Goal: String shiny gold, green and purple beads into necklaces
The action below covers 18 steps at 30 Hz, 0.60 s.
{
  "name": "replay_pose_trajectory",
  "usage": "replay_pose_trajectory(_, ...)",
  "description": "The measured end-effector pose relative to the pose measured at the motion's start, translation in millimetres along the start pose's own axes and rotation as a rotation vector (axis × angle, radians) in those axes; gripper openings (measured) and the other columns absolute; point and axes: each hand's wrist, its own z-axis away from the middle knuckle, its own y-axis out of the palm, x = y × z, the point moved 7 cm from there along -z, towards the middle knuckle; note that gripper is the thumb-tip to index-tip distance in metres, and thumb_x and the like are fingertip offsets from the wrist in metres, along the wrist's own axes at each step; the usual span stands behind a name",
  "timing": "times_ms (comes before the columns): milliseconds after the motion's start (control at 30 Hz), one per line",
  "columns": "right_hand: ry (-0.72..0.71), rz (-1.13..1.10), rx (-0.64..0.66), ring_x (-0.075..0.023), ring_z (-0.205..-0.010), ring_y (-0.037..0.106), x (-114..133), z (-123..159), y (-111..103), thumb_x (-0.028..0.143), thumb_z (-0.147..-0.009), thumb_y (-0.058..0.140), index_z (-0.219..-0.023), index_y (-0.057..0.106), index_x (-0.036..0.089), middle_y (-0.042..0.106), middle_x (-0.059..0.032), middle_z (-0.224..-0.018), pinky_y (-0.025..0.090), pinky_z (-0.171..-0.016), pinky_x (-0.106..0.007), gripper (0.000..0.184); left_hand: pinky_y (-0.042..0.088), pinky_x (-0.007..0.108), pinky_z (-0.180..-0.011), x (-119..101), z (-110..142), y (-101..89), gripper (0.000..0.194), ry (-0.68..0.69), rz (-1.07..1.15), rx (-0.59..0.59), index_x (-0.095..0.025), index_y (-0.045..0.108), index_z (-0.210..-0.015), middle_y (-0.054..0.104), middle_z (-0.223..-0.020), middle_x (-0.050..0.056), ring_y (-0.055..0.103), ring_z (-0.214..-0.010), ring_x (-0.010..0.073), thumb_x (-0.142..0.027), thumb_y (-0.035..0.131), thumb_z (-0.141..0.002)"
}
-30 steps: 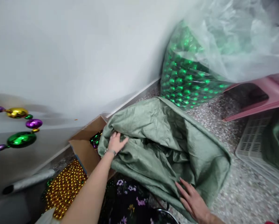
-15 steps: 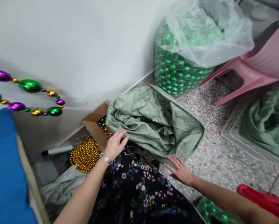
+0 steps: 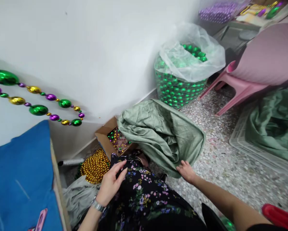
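Observation:
A large green woven sack [image 3: 155, 128] stands on the floor in front of me, its mouth gaping and its folds crumpled inward. My right hand [image 3: 186, 170] pinches the near rim of the sack, fingers curled over the cloth. Away from the sack, my left hand [image 3: 113, 183] hovers above the floral black cloth [image 3: 144, 189] over my lap, thumb and fingers apart and nothing in them. Just left of the sack, a cardboard box [image 3: 103, 141] holds multicoloured beads [image 3: 118, 139].
Gold beads [image 3: 95, 165] lie beside grey cloth [image 3: 78, 199] at left, near a blue-topped table [image 3: 21, 173]. Bead strands [image 3: 38, 110] hang above. A clear bag of green beads [image 3: 179, 89], a pink chair [image 3: 261, 67] and a white crate [image 3: 240, 141] stand to the right.
My left hand has come off the sack's rim and drawn back toward me. My right hand has closed on the near rim. The view has shifted, showing more of the blue-topped table.

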Motion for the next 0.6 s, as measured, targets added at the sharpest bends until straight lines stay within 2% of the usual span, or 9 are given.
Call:
replay_pose_trajectory(100, -0.103, 0.055, -0.047, -0.0209, -0.104, 0.054, 13, 24, 2, 0.028, -0.089, 0.053, -0.108, 0.058, 0.017, 0.061, -0.0043, -0.101, 0.036, -0.096, -0.049, 0.023, 0.048, 0.036, -0.094, 3, 14, -6.8, 0.039, -0.021, -0.018, -0.017, -0.022, 0.059, -0.113, 0.064, -0.115, 0.005, 0.060, -0.105, 0.0200, -0.045, 0.048, -0.084)
replay_pose_trajectory(233, -0.200, 0.114, -0.128, -0.0262, -0.103, 0.052, 31, 34, 5, 0.017, -0.082, 0.058, -0.129, 0.048, 0.024, 0.065, -0.0026, -0.080, 0.022, -0.102, -0.057, 0.048, 0.046, 0.033, -0.096, -13, 15, -5.2, 0.038, 0.000, -0.024, 0.005, -0.023, 0.059, -0.113, 0.063, -0.117, 0.004, 0.059, -0.107, 0.0194, -0.044, 0.046, -0.085)
replay_pose_trajectory(300, -0.236, 0.139, -0.164, -0.0265, -0.101, 0.052, 38, 31, 8, 0.010, -0.080, 0.055, -0.130, 0.047, 0.026, 0.065, -0.0038, -0.077, 0.025, -0.102, -0.055, 0.054, 0.045, 0.032, -0.098, -25, 6, -4.5, 0.037, 0.018, -0.024, 0.019, -0.024, 0.059, -0.114, 0.062, -0.118, 0.003, 0.057, -0.109, 0.0187, -0.042, 0.044, -0.086)
replay_pose_trajectory(400, -0.280, 0.153, -0.183, -0.0220, -0.091, 0.056, 40, 23, 16, 0.009, -0.083, 0.053, -0.126, 0.050, 0.026, 0.063, -0.0036, -0.080, 0.041, -0.090, -0.045, 0.047, 0.046, 0.031, -0.096, -37, -20, 1.0, 0.036, 0.024, -0.055, 0.061, -0.024, 0.059, -0.114, 0.062, -0.118, 0.003, 0.058, -0.107, 0.0184, -0.040, 0.039, -0.088)
replay_pose_trajectory(500, -0.267, 0.134, -0.177, -0.0148, -0.078, 0.058, 31, 17, 26, 0.019, -0.090, 0.050, -0.123, 0.050, 0.025, 0.061, -0.0025, -0.088, 0.048, -0.073, -0.033, 0.033, 0.045, 0.029, -0.095, -40, -57, 25.7, 0.039, 0.040, -0.189, 0.165, -0.022, 0.057, -0.118, 0.061, -0.118, 0.004, 0.058, -0.106, 0.0173, -0.036, 0.032, -0.090)
replay_pose_trajectory(600, -0.224, 0.110, -0.164, -0.0130, -0.076, 0.058, 26, 20, 36, 0.025, -0.092, 0.048, -0.123, 0.049, 0.025, 0.059, -0.0035, -0.096, 0.049, -0.069, -0.029, 0.031, 0.043, 0.027, -0.096, -40, -97, 72.7, 0.039, 0.086, -0.264, 0.298, -0.022, 0.054, -0.121, 0.059, -0.122, 0.005, 0.055, -0.109, 0.0170, -0.033, 0.036, -0.089)
